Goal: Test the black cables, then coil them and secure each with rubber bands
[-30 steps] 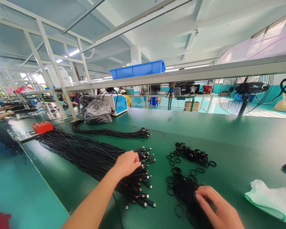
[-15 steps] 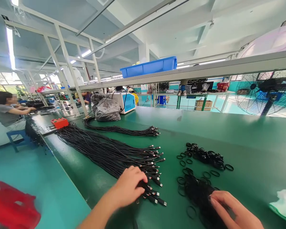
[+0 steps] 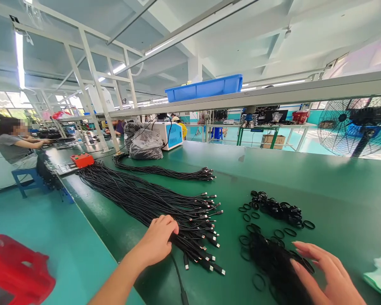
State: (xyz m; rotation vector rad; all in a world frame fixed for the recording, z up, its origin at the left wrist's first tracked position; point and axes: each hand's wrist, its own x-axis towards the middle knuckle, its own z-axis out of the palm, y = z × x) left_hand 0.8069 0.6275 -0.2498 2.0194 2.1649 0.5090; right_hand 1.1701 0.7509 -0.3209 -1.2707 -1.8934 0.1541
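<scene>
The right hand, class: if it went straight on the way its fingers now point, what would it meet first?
Most likely the near heap of thin, black, round bands, directly ahead of the right hand. Depth is unclear, so its fingers may already touch the edge.

Left hand (image 3: 160, 238) curled palm-down, right fingers (image 3: 311, 250) parted

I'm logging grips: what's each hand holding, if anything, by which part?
The left hand curls over thin black cables near their plugs; whether it grips is hidden. The right hand, fingers parted at a fuzzy black heap, shows no hold.
</scene>
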